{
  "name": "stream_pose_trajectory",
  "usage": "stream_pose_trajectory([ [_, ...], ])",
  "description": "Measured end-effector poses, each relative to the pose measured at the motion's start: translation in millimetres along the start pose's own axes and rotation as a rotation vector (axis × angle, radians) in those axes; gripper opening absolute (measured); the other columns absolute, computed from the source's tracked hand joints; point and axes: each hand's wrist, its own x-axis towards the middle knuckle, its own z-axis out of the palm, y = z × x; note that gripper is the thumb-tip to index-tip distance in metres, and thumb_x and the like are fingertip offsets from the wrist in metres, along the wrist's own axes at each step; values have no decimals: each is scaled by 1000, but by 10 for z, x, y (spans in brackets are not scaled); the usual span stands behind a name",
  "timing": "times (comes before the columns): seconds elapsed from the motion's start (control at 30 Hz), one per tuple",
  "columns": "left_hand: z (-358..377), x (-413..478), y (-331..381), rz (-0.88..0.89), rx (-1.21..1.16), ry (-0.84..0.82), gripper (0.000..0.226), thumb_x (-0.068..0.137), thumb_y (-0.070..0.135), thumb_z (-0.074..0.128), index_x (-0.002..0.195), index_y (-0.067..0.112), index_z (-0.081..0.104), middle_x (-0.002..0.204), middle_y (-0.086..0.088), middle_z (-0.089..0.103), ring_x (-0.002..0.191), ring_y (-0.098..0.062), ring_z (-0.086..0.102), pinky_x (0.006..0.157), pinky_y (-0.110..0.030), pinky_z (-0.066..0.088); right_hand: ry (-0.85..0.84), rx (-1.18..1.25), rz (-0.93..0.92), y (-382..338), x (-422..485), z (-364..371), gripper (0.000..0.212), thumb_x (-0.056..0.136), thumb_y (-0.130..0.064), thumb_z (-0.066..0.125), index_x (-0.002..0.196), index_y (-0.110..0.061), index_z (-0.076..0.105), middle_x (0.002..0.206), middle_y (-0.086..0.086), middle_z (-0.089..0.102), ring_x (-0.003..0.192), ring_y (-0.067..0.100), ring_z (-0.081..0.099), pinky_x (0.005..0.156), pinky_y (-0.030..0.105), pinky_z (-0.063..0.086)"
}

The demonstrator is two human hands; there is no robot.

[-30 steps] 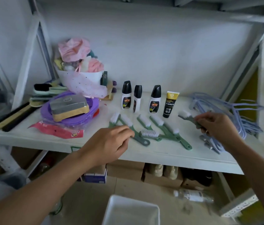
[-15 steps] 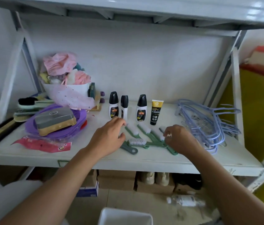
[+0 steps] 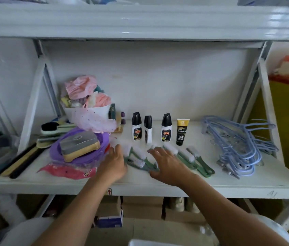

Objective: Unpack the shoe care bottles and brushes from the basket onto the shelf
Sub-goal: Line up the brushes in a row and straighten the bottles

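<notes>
Three white shoe care bottles with black caps (image 3: 136, 128) stand in a row on the white shelf (image 3: 158, 181), with a yellow and black tube (image 3: 181, 131) to their right. In front of them lie several green brushes with white bristles (image 3: 191, 158). My left hand (image 3: 112, 164) rests with straight fingers at the left end of the brushes. My right hand (image 3: 168, 165) lies spread over the middle brushes and hides some of them. The white basket (image 3: 150, 243) shows only its rim at the bottom edge.
A purple pile with a grey and tan brush block (image 3: 79, 145) and a red packet (image 3: 65, 170) sit left of my hands. A paper-wrapped bundle (image 3: 88, 112) stands behind. Light blue hangers (image 3: 237, 144) are heaped at the right. Boxes fill the space under the shelf.
Both hands have moved over the row of green brushes and flattened out. My right hand no longer holds a brush. The view has tilted up, showing the upper shelf.
</notes>
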Motion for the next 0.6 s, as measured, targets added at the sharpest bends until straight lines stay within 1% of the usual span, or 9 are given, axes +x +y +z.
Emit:
stream_pose_trajectory([
  [0.03, -2, -10, -28, -3, 47, -61, 67, 98, 19, 55, 151, 18, 13, 150, -21, 27, 130, -34, 46, 104, -42, 49, -10, -22, -16, -58, 81, 60, 74, 86, -50, 56, 150, -28, 27, 152, 3, 34, 134, 29, 41, 109, 47, 41],
  [0.1, -26, -13, -47, 39, 97, -126, 76, 100, 21, 51, 158, 19, 2, 160, -17, 18, 145, -36, 31, 112, -45, 38, -56, -106, -37, -151, 241, 177, 74, 88, -52, 53, 151, -30, 23, 157, 5, 27, 141, 33, 32, 112, 52, 35],
  [0.2, -61, 115, -116, 147, 68, -171, 76, 101, 23, 52, 160, 24, 5, 163, -8, 22, 147, -30, 31, 114, -45, 36, -114, -229, -58, -193, 460, 303, 75, 93, -54, 47, 155, -30, 14, 163, 6, 16, 149, 39, 16, 118, 54, 24],
  [0.3, -42, 293, -248, 229, 37, -219, 75, 100, 31, 54, 160, 31, 10, 166, 3, 17, 149, -24, 29, 117, -45, 36, -144, -270, -85, -109, 611, 307, 71, 97, -52, 40, 157, -29, 11, 165, 7, 11, 151, 39, 9, 120, 54, 18],
  [0.37, 4, 400, -321, 261, 32, -222, 72, 99, 37, 54, 159, 34, 15, 164, 9, 19, 146, -18, 33, 113, -43, 41, -166, -289, -87, -22, 657, 281, 69, 98, -50, 36, 158, -25, 12, 165, 8, 11, 150, 36, 15, 120, 52, 22],
  [0.43, 47, 513, -349, 261, 9, -209, 66, 99, 40, 55, 157, 35, 23, 159, 10, 28, 137, -13, 43, 105, -39, 47, -168, -314, -39, 64, 675, 266, 67, 97, -45, 37, 156, -18, 19, 160, 13, 22, 144, 34, 29, 116, 49, 30],
  [0.5, 79, 610, -336, 239, -28, -200, 61, 99, 42, 55, 153, 33, 31, 155, 10, 34, 133, -13, 46, 103, -39, 48, -144, -349, 49, 131, 684, 250, 59, 95, -42, 41, 146, -12, 36, 143, 15, 41, 129, 32, 43, 106, 45, 38],
  [0.53, 93, 645, -323, 227, -45, -193, 59, 98, 44, 55, 151, 32, 33, 153, 9, 35, 132, -14, 47, 103, -39, 47, -131, -364, 91, 159, 693, 242, 54, 94, -42, 42, 139, -11, 42, 135, 13, 46, 123, 31, 46, 102, 43, 40],
  [0.6, 122, 702, -287, 213, -60, -178, 54, 97, 45, 57, 145, 29, 38, 148, 7, 38, 128, -16, 49, 102, -38, 46, -121, -376, 149, 199, 707, 218, 48, 94, -41, 44, 131, -11, 48, 129, 12, 48, 119, 30, 48, 100, 42, 41],
])
